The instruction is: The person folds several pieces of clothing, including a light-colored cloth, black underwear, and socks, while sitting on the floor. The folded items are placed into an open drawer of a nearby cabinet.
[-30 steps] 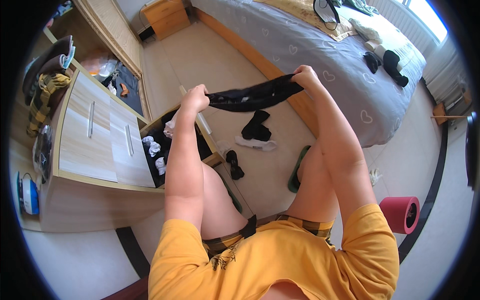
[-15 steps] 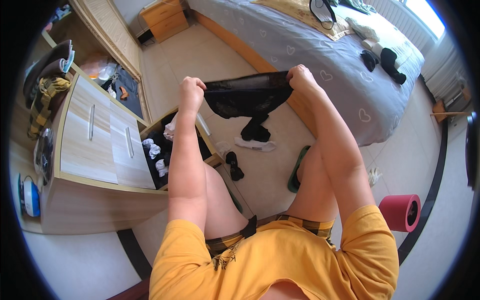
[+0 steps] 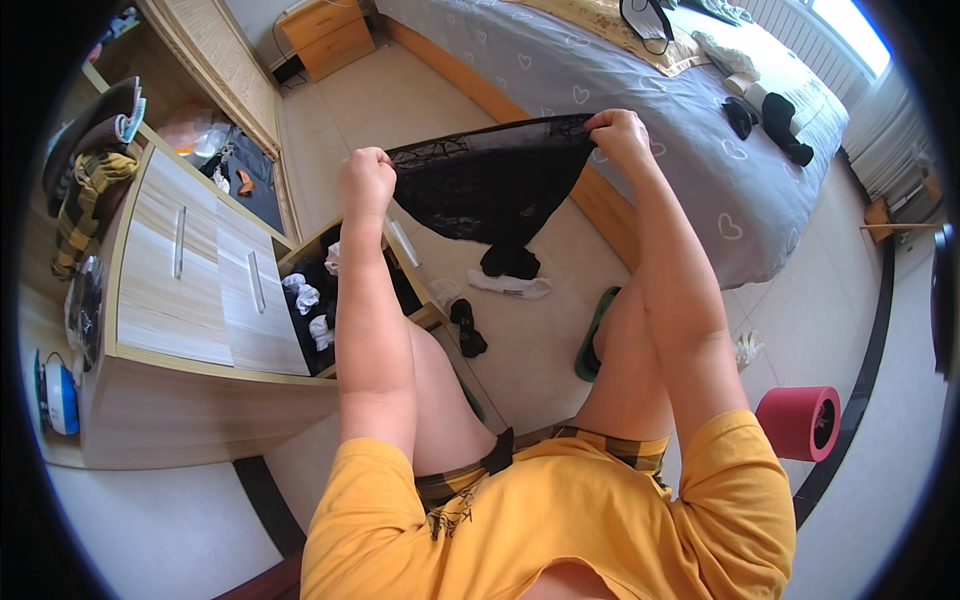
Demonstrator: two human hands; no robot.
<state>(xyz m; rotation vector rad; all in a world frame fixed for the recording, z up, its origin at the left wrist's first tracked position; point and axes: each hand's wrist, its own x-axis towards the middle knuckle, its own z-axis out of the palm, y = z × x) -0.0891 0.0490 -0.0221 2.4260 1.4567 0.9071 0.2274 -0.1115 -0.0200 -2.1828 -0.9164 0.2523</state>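
Observation:
Stretched between my two raised hands is a pair of black lace underpants (image 3: 490, 180), its sheer lace waistband running along the top. My left hand (image 3: 368, 180) grips one end of the waistband and my right hand (image 3: 617, 135) grips the other, held a little higher. Beneath the hanging cloth, a bunched black sock (image 3: 510, 262) lies on the floor against a white sock (image 3: 512, 286). Closer to my legs lies another black sock (image 3: 467, 328). Left of these, an open drawer (image 3: 428, 318) holds several balled white and black pieces of clothing, partly hidden by my left forearm.
A wooden cabinet (image 3: 170, 260) stands at my left, with folded clothes (image 3: 95, 180) on top. The bed (image 3: 690, 200) with a grey heart-patterned cover fills the far right, with black socks (image 3: 785, 130) on it. A pink foam roller (image 3: 797, 423) lies on the right.
My right hand has risen slightly and moved right; my left hand has shifted a little left and up. The underpants are now spread wider and hang more fully open.

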